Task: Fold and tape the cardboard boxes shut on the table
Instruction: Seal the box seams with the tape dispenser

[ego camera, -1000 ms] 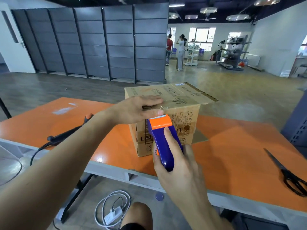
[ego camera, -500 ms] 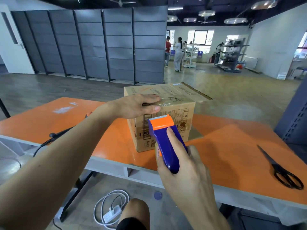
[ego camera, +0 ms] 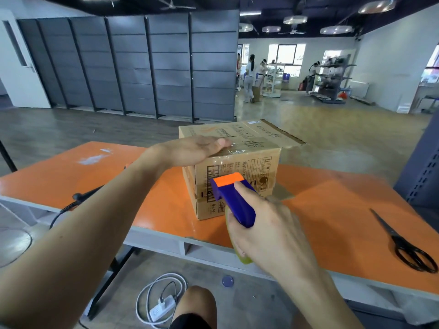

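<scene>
**Hands tape a cardboard box on an orange bench**

A black corded tool lies at the left of the bench. The left hand rests flat on the box top, fingers straight. The cardboard box stands mid-bench. The right hand grips a blue tape dispenser, its orange head at the box's near face. Black scissors lie far right.

Tape dispenser slid down — lower on the box front, now apart from left hand
</scene>
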{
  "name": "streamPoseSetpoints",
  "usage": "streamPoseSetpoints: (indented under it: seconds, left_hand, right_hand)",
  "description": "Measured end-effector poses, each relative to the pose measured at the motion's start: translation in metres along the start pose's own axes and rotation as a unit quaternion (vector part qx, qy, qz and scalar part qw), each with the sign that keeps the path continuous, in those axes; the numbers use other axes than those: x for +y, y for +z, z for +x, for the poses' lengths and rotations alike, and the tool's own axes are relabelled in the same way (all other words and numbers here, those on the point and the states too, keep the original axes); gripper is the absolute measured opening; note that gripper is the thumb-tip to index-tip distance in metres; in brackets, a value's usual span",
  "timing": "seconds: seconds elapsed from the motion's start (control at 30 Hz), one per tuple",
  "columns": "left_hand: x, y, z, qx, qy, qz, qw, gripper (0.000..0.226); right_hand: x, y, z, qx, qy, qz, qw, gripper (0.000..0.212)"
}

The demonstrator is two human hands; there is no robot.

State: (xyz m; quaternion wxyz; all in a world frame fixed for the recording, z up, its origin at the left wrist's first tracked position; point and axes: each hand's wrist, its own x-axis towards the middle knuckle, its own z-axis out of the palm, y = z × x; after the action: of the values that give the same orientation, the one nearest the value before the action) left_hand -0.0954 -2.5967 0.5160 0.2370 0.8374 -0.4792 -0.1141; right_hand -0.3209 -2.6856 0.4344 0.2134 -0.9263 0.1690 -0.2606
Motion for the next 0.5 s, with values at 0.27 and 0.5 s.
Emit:
streamPoseSetpoints:
  seconds: [0.27, 0.5]
  left_hand:
    - [0.004, 0.008, 0.006, 0.037, 0.02, 0.07, 0.997, 0.074]
    - [0.008, 0.021, 0.009, 0.102, 0.052, 0.127, 0.985, 0.073]
  right_hand:
    - [-0.01, -0.017, 0.013, -0.019, -0.025, -0.032, 0.999, 0.055]
    - [-0.024, -0.028, 0.02, -0.057, -0.014, -0.055, 0.997, 0.04]
